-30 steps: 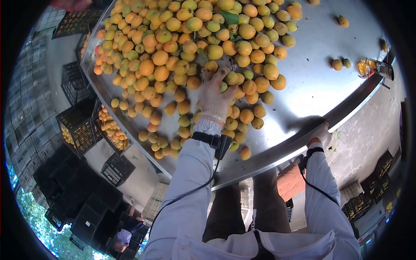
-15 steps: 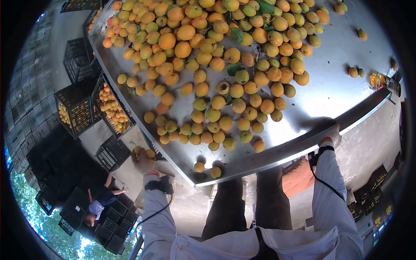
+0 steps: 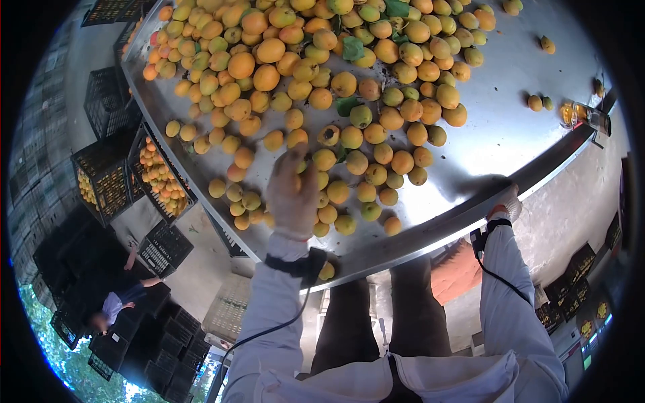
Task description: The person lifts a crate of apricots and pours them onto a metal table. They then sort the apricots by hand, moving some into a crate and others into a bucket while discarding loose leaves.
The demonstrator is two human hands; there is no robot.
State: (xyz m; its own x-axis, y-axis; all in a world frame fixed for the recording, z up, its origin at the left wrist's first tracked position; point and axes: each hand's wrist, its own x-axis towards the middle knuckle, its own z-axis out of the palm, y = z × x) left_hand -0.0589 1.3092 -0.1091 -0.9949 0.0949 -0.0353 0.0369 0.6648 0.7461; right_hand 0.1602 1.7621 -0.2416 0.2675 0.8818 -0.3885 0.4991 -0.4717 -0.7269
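Observation:
Many yellow-orange fruits (image 3: 267, 77), some greenish, lie on a metal table (image 3: 510, 127). My left hand (image 3: 293, 191) is over the near part of the fruits, back up and blurred; fruits lie beside its fingertips. Whether it holds any is hidden. My right hand (image 3: 508, 203) rests at the table's raised near rim (image 3: 470, 221), its fingers curled over the edge, with no fruit by it. A fruit (image 3: 326, 271) lies by the near corner, partly behind my left wrist strap.
At the left stand black crates, one full of fruit (image 3: 161, 178) and one without visible fruit (image 3: 164, 248). A glass jar (image 3: 574, 114) sits at the right rim. Another person (image 3: 114, 305) is at the lower left by stacked black crates (image 3: 168, 342).
My left hand, which held a few fruits beyond the table's left edge, has moved right and up over the fruits on the table. My right hand stays at the rim. The view has shifted slightly.

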